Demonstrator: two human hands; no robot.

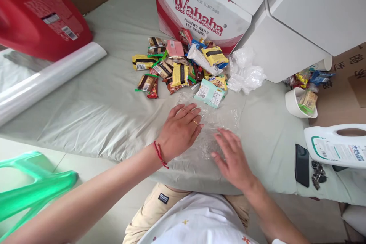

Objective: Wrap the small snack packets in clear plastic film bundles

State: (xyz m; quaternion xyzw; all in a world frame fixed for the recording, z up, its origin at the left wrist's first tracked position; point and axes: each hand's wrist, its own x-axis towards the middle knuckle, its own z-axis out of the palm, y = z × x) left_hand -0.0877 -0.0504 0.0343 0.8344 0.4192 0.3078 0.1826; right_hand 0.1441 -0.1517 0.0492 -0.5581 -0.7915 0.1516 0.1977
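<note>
A clear plastic bag (210, 143) lies spread on the pale green sheet in front of me. Flat across its left part rests my left hand (183, 127), fingers stretched out, with a ring and a red bracelet. My right hand (233, 156) is at the bag's lower right, fingers apart and slightly bent; whether its fingertips touch the film I cannot tell. Just beyond the bag is a heap of small wrapped snacks (180, 74), with a mint-green packet (209, 93) nearest to my hands. Crumpled clear plastic bags (246, 70) sit to the right of the heap.
Behind the heap stands a Wahaha carton (200, 11). On the left are a red jug (42, 11) and a plastic film roll (54, 74). To the right are a white cup of snacks (294, 105), a white bottle (337, 145), a phone (302, 166) and keys (318, 174).
</note>
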